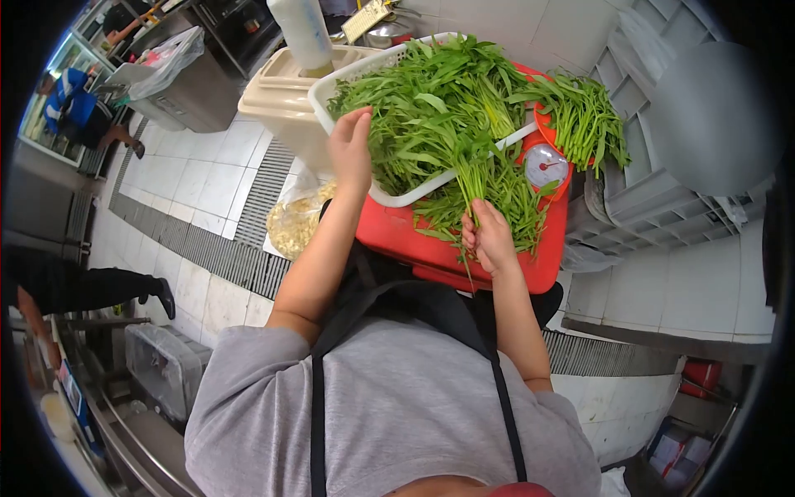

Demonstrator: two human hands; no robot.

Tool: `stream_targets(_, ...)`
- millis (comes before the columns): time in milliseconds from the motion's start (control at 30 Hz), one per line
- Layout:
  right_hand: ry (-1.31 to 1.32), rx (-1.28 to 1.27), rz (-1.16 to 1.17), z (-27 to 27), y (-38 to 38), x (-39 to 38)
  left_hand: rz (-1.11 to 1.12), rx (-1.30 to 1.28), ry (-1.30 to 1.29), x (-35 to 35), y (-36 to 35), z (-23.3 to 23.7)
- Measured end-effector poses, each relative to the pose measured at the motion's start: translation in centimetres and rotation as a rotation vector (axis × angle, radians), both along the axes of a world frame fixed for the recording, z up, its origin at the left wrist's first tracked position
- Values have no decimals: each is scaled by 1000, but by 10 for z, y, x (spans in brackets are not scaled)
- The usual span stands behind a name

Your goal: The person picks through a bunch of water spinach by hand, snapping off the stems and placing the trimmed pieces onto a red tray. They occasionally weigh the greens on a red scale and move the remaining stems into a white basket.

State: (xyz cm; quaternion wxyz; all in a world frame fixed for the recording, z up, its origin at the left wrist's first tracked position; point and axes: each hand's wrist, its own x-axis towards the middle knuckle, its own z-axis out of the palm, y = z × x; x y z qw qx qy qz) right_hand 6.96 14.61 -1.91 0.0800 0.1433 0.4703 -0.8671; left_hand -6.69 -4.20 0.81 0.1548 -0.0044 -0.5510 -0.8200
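Observation:
My right hand (489, 234) is closed around the stems of a bunch of leafy greens (474, 176), whose leaves point toward the white basket. My left hand (352, 149) is raised by the basket's left side, its fingers close together and partly turned away; whether they hold anything is unclear. The white basket (403, 199) is heaped with long green leaves (431, 99) and rests on a red surface (389, 232). Loose greens (522, 203) lie in front of it. To the right, an orange-red scale (546, 166) with a round dial carries more greens (588, 124).
A beige lidded bin (286, 108) with a bottle (300, 33) on it stands left of the basket. Below is a clear bag of pale pieces (294, 228). Grey crates (654, 190) stand right. A grey bin (195, 91) and two other people (70, 103) are at far left.

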Motion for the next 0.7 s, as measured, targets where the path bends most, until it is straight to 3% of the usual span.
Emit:
stream_targets(67, 8, -12, 6, 0, -1, -1, -32, -330, 172, 13, -2, 8)
stream_targets(133, 13, 17, -17, 2, -4, -2, -132, -218, 161, 30, 7, 21)
stream_targets(200, 20, 31, -19, 4, -6, -3, -578, -538, -147, 40, 10, 26)
stream_targets(367, 51, 86, -29, 8, -11, -3, -657, -525, -174, 52, 37, -2)
stream_targets(700, 74, 253, 19, 10, -12, -3, -706, -406, -209, 51, 45, -11)
